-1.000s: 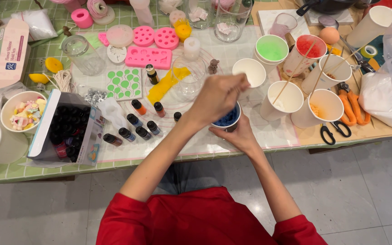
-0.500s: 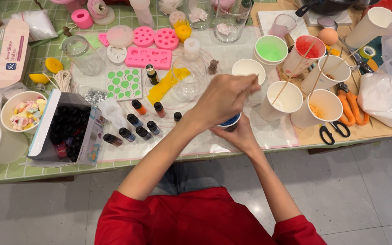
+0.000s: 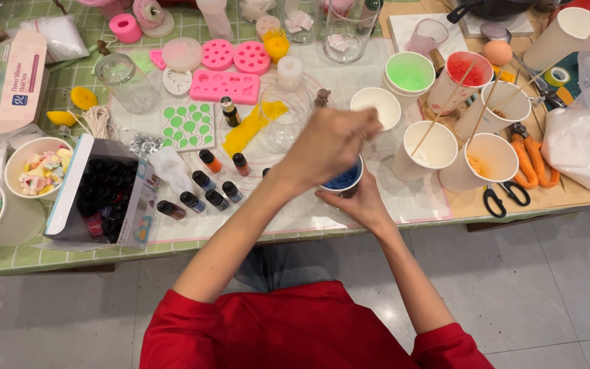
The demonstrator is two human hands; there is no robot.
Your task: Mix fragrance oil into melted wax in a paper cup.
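One small paper cup (image 3: 344, 180) with blue bits inside, standing upright near the front edge of the bench (image 3: 49, 263), mouth pointing up. Wrapped from below and behind by the right hand (image 3: 358, 203), fingers curled round its side. Left hand (image 3: 329, 143) just above the cup, fingers bunched shut over its mouth; cannot tell what they pinch.
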